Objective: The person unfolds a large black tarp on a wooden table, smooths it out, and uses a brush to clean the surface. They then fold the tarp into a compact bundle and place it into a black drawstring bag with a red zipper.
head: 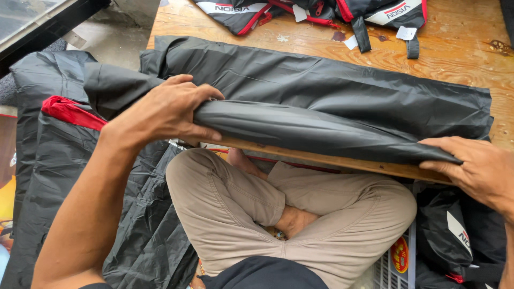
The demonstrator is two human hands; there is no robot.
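Legs point(300, 214): crossed, in tan trousers, nearest the camera; tucked under the table edge so that the work lies close over the lap.
Left arm point(80, 225): stretched forward from the lower left, over loose fabric.
Left hand point(163, 112): curled over the left end of the roll, fingers on top and thumb along the near side; the end is gripped, seemingly to keep the roll tight.
Roll point(316, 131): black, glossy fabric wound into a long tube, lying along the near edge of the table between both hands.
Right hand point(476, 166): laid flat, fingers together, pressed on the tapering right end of the roll at the table edge; apparently to pin it down.
Sheet point(342, 80): the unrolled remainder, spread flat on the table behind the roll and joined to it.
Table point(471, 48): pale plywood, a bare strip showing beyond the sheet.
Loose fabric point(59, 160): black with a red trim, heaped at the left, off the table.
Bags point(375, 10): black, red and white, at the far edge.
Packed pieces point(455, 235): black, at the lower right, beside the knee.
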